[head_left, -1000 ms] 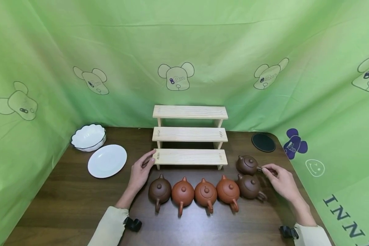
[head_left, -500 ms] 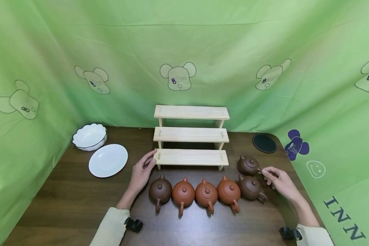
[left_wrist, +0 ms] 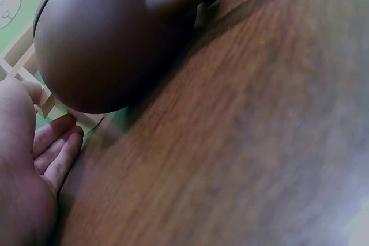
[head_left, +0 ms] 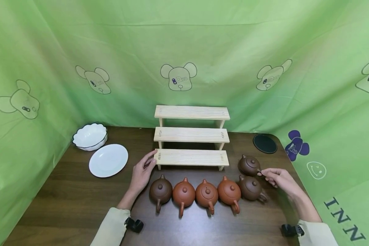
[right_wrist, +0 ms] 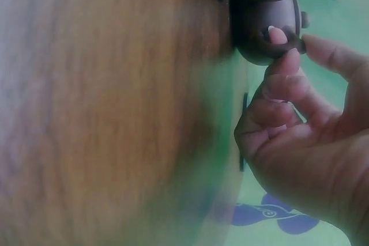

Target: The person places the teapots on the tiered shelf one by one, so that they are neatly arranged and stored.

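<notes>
My right hand (head_left: 279, 179) pinches the handle of the dark brown teapot (head_left: 249, 165) farthest back on the right. In the right wrist view, the fingers (right_wrist: 283, 87) curl at that handle, with one fingertip through its loop. Just in front sits another dark brown teapot (head_left: 250, 188), close against it. My left hand (head_left: 142, 172) rests with fairly straight fingers against the left end of the lowest step of a pale wooden three-step stand (head_left: 191, 157). Beside that hand is a third dark brown teapot (head_left: 161, 191), large in the left wrist view.
Three orange-red clay teapots (head_left: 183, 194) stand in a row before the stand, handles toward me. A white plate (head_left: 108, 160) and a scalloped white bowl (head_left: 90, 137) lie at the back left. A dark round pad (head_left: 265, 143) is at the back right. Green cloth (head_left: 184, 44) encloses the table.
The held teapot's handle has swung slightly toward me, the pot turning a little on the table. My left hand stays at the stand. The whole view shifts slightly.
</notes>
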### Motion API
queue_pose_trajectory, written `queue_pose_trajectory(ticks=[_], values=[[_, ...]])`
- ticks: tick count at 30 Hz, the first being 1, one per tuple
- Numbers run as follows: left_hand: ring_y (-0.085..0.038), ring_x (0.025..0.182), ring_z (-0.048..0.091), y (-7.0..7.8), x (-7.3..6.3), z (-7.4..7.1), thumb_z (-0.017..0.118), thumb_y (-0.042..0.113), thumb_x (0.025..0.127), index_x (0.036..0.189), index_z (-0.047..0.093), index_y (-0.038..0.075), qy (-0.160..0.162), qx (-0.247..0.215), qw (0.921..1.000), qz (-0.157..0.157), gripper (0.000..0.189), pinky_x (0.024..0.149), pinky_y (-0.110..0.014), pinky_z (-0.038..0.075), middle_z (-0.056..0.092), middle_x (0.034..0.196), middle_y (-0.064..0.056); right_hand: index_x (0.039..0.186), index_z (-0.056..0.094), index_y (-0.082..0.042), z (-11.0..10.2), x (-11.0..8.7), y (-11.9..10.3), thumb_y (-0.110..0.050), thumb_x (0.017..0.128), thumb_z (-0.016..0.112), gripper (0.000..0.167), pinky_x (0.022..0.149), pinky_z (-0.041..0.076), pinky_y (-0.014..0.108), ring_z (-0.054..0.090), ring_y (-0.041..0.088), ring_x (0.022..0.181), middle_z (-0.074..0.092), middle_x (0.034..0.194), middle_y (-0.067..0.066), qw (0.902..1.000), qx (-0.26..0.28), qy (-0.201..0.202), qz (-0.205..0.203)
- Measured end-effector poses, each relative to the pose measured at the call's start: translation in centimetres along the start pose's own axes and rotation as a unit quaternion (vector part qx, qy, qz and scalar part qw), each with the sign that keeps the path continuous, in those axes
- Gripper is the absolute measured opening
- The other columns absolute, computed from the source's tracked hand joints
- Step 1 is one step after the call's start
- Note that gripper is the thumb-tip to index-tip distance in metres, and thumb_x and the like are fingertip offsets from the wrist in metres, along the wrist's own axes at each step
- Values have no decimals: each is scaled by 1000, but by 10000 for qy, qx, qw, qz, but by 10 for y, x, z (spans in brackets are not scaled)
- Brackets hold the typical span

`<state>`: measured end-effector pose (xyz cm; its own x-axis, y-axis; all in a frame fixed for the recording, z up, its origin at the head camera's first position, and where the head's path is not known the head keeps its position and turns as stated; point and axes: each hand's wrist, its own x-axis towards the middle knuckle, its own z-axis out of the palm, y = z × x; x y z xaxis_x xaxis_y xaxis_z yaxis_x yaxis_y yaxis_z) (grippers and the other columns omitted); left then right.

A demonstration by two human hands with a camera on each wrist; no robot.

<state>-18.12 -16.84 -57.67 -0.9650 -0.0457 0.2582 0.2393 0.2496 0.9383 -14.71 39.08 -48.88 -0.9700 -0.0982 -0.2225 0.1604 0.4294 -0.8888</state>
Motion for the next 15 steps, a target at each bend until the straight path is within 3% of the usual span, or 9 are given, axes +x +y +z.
queue_pose_trajectory(ticks=[3,7,11,15], values=[[-23,128,74,16,-4,2,67,27,114,151,71,16,104,55,9997,202,39,101,-19,57,75,142,-16,110,85,-7,-2,1,1,-7,115,56,30,60,42,21,50,4,68,61,78,-11,9993,333,-129,95],[-27,129,73,27,-7,4,67,26,114,151,71,14,166,110,9995,235,39,101,-16,55,74,142,-17,103,88,-22,-2,1,3,-5,114,57,38,58,36,20,50,2,68,74,86,-13,9953,915,-287,138],[-23,126,75,23,-7,4,68,27,113,149,72,15,244,100,9987,440,38,100,-19,57,76,139,-16,98,89,-24,0,2,5,-2,113,55,43,55,18,28,43,0,62,79,90,-13,9856,1637,-422,96],[-23,126,75,15,-6,3,68,28,113,150,72,16,227,-44,9982,559,39,99,-24,60,75,140,-16,96,89,-22,2,1,1,0,114,53,46,57,9,34,37,0,60,74,80,-13,9763,2130,-386,23]])
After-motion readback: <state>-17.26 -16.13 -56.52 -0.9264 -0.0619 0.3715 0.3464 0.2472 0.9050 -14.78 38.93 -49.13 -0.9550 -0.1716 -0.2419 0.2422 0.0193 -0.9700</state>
